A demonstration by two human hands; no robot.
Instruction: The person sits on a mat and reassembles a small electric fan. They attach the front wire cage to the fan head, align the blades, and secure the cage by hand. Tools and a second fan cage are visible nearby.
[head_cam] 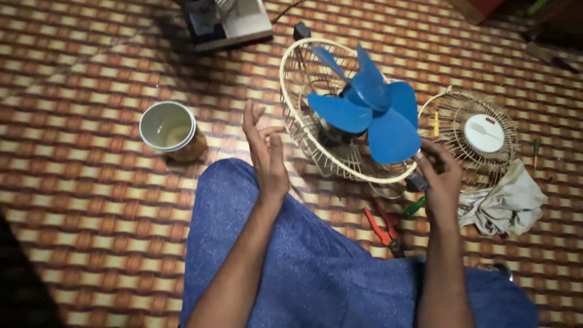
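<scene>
A fan with blue blades and a cream wire rear guard stands tilted on the woven mat in front of me. My left hand hovers open just left of the guard, fingers apart, holding nothing. My right hand rests at the guard's lower right rim, fingers closed around a small dark part of the fan. The detached front guard with a white centre disc lies to the right of the fan.
A cream cup stands on the mat at left. Red-handled pliers and a green-handled tool lie by my blue-clad legs. A crumpled cloth lies at right; a white box-like object sits at the top.
</scene>
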